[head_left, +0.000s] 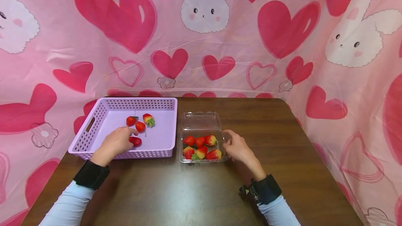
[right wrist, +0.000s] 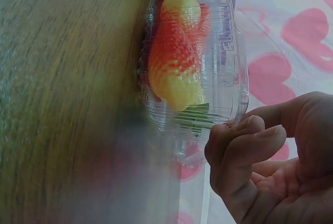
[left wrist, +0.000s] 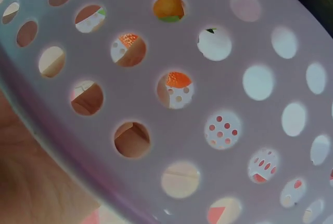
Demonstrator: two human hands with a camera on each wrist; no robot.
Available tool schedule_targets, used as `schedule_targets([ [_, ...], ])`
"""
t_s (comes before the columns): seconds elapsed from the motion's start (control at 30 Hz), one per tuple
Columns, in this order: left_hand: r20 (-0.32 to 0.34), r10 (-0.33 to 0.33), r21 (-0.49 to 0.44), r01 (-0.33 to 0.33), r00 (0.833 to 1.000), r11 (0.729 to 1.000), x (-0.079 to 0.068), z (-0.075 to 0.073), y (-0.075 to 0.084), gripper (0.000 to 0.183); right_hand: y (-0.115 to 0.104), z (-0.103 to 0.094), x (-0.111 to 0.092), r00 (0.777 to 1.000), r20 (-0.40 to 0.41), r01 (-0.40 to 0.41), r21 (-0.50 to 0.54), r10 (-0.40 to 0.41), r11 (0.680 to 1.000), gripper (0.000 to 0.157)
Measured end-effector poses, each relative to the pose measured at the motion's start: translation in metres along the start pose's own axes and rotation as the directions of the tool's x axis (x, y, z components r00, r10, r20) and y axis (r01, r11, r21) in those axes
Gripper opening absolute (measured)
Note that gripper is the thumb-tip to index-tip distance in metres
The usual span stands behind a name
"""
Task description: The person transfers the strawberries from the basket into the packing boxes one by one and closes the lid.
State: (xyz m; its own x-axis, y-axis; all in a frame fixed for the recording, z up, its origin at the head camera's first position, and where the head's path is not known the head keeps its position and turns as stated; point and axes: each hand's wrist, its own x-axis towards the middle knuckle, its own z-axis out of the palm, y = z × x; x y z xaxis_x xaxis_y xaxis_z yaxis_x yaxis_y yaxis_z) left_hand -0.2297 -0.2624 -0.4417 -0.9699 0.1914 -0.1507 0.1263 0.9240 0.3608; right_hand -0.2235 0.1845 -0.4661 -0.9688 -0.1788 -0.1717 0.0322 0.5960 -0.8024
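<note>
My left hand (head_left: 117,141) reaches over the near wall of a purple perforated basket (head_left: 141,153). Its index finger is stretched out and its fingertips are right at a dark red strawberry (head_left: 136,142), with a gap showing between finger and fruit. Farther back in the basket lie two red strawberries, one of them round (head_left: 140,126), and a red-and-yellow strawberry (head_left: 148,118) with green leaves. At the right side of a clear plastic clamshell box (head_left: 202,121), my right hand (head_left: 239,148) pinches the rim with curled fingers. Several red and yellow strawberries (right wrist: 174,67) fill the box, whose lid is raised.
Basket and box stand side by side on a brown wooden table (head_left: 176,191). A pink cloth (head_left: 216,44) with hearts and rabbits hangs behind and along the sides. In the left wrist view, the basket's perforated wall (left wrist: 223,151) covers most of the left hand.
</note>
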Motion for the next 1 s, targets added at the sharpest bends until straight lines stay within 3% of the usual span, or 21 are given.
schedule_targets([
  [0.57, 0.054, -0.061, -0.018, 0.063, 0.997, 0.998, 0.0036, 0.0019, 0.0, 0.046, 0.0013, 0.0007, -0.0002, 1.0, -0.001, 0.015, 0.008, -0.015, 1.0, 0.05],
  [0.87, 0.058, -0.063, -0.019, 0.064, 0.996, 0.998, 0.0026, 0.0013, 0.0002, 0.043, 0.0009, 0.0007, -0.0014, 1.0, 0.0, 0.018, 0.015, -0.018, 1.0, 0.051],
  [1.0, 0.03, -0.061, -0.012, 0.061, 0.998, 0.998, 0.0014, 0.0023, -0.0007, 0.045, 0.0006, 0.0004, -0.0008, 1.0, -0.003, 0.017, 0.006, -0.017, 1.0, 0.051],
])
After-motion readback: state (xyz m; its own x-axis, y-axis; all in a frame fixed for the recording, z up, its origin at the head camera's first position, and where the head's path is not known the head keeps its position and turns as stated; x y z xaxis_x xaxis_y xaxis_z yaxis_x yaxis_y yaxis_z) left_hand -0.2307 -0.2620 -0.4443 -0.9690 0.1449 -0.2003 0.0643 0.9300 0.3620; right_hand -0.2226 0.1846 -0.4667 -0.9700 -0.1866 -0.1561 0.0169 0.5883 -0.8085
